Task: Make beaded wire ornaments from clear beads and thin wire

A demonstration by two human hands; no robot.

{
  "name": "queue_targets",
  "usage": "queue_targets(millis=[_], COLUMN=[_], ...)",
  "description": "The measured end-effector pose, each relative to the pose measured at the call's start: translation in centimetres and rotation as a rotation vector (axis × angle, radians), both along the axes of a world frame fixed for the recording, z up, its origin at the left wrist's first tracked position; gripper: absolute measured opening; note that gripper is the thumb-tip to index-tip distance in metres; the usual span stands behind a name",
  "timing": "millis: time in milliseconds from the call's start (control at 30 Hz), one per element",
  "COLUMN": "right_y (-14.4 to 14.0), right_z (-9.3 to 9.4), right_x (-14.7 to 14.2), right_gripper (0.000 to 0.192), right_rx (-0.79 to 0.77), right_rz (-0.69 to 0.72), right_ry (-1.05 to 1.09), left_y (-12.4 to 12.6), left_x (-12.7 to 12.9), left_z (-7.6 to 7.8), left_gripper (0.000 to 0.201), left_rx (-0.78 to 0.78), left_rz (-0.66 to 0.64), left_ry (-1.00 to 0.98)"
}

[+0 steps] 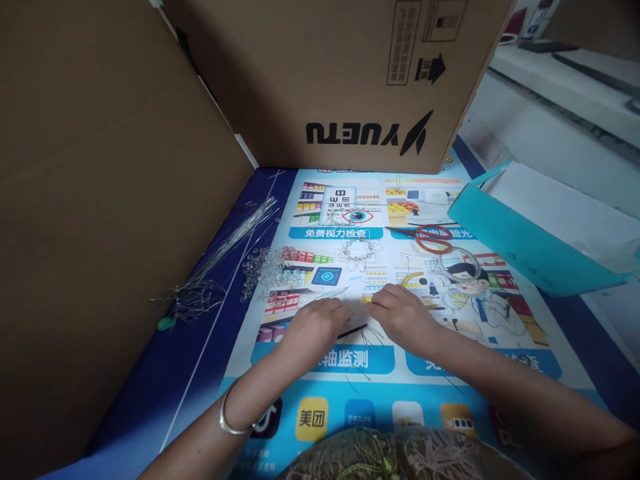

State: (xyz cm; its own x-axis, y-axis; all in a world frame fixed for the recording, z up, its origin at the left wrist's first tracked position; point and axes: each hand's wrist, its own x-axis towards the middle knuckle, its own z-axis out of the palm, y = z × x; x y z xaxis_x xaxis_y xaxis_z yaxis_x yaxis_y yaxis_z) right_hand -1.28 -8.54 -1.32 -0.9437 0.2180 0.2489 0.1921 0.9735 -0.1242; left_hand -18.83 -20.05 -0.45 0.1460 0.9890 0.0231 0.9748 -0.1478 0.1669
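Note:
My left hand (320, 323) and my right hand (405, 317) are close together over the printed sheet, each with its fingers pinched. Whatever lies in the pinches is too small or too hidden to make out. Thin wires (374, 337) fan out on the sheet just below and between my hands, by a dark narrow strip (353, 331). Beyond my fingers lies a ring of clear beads on wire (359, 252), with another beaded piece (340, 217) behind it. Loose clear beads (267, 270) are heaped to the left of my left hand.
A bundle of thin wires (240, 230) lies at the left, near a tangle of dark wire stems (195, 298). Red-handled scissors (433, 239) and a clear roll (459, 265) are at the right. Cardboard walls (350, 80) close off the back and left; a teal box (530, 250) stands right.

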Motion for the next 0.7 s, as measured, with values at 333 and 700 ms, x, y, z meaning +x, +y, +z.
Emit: queue_targets(millis=[333,700], right_y=[-0.7,-0.5], right_z=[0.2,-0.2], right_x=[-0.2,-0.3], right_gripper=[0.019,0.022], right_rx=[-0.017,-0.242], right_rz=[-0.053,-0.189], right_ry=[-0.086,-0.084], left_y=[-0.1,0.7], left_x=[0.9,1.1], left_z=[-0.1,-1.1], left_gripper=[0.019,0.020], left_rx=[0.023,0.055], left_rz=[0.051,0.241], left_ry=[0.031,-0.428])
